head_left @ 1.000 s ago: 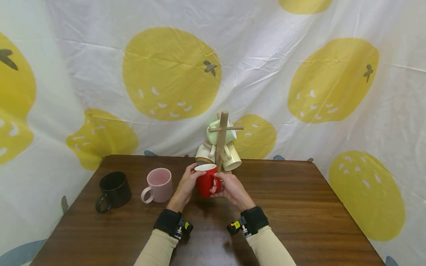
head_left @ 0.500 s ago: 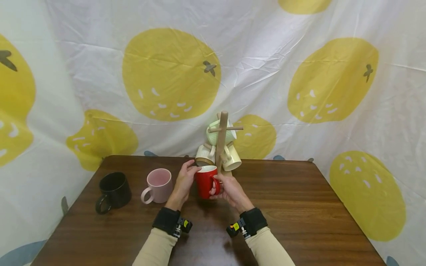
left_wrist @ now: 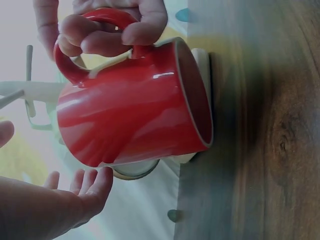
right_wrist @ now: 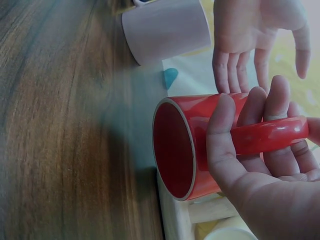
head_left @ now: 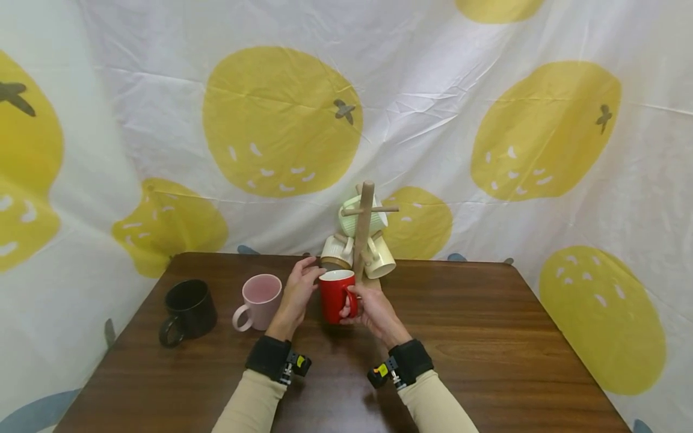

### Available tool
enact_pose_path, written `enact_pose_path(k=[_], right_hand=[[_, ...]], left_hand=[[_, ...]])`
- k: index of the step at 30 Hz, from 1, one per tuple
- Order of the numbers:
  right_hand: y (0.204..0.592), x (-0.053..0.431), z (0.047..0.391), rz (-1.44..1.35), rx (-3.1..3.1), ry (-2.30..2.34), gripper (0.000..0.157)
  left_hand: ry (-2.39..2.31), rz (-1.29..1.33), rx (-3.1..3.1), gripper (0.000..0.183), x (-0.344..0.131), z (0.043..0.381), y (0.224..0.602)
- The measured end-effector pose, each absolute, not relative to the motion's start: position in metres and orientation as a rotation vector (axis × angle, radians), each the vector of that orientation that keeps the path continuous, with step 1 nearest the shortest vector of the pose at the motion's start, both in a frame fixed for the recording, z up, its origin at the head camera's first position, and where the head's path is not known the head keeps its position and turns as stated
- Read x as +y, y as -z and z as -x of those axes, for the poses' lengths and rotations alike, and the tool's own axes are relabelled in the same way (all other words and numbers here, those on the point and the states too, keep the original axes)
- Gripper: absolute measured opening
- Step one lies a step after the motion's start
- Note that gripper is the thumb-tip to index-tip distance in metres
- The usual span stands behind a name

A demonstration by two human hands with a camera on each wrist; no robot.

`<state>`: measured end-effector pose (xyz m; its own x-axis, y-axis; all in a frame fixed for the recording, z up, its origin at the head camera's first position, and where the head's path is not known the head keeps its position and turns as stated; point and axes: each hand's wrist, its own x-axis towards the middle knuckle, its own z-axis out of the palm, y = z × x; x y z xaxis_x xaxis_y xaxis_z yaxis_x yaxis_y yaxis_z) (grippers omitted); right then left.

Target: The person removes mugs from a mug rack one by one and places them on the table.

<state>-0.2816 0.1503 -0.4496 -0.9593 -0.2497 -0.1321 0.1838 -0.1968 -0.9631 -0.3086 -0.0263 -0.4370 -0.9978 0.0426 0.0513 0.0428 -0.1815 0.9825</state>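
Observation:
My right hand (head_left: 376,313) grips the handle of a red mug (head_left: 331,304), white inside, with several fingers through the handle loop. The mug hangs upright above the table; its unglazed bottom ring shows in both wrist views. To its left is my left hand (head_left: 295,297), fingers loosely extended, fingertips right at the mug's upper side. Just behind stands a wooden mug tree (head_left: 363,234). On it hang a pale green mug (head_left: 351,224), a white ribbed mug with a brown base (head_left: 334,248) and a cream mug (head_left: 381,258).
A pink mug (head_left: 263,307) stands on the brown wooden table (head_left: 476,349) beside my left wrist. Farther left is a black mug (head_left: 192,313). Behind the table hangs a white curtain (head_left: 422,132) with yellow fruit prints.
My left hand has let go of the mug's side; its thumb and fingers have drawn back up and left. The right hand keeps the handle, and the mug has barely moved.

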Motion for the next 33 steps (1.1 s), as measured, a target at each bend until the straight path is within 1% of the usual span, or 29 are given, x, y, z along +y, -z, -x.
enact_pose_path(k=[13,20,26,33], right_hand=[[0.455,0.14,0.284,0.056,1.765,2.265,0.023],[0.456,0.135,0.285,0.075,1.765,2.256,0.026],[0.457,0.129,0.285,0.07,1.767,2.262,0.022],[0.46,0.122,0.288,0.051,1.776,2.258,0.027]], left_hand=[[2.435,0.128,-1.998,0.053,-0.034,0.308,0.432],[2.42,0.152,-1.993,0.051,-0.037,0.308,0.43],[2.415,0.142,-1.994,0.05,-0.04,0.309,0.431],[2.4,0.13,-1.962,0.049,-0.044,0.309,0.43]])
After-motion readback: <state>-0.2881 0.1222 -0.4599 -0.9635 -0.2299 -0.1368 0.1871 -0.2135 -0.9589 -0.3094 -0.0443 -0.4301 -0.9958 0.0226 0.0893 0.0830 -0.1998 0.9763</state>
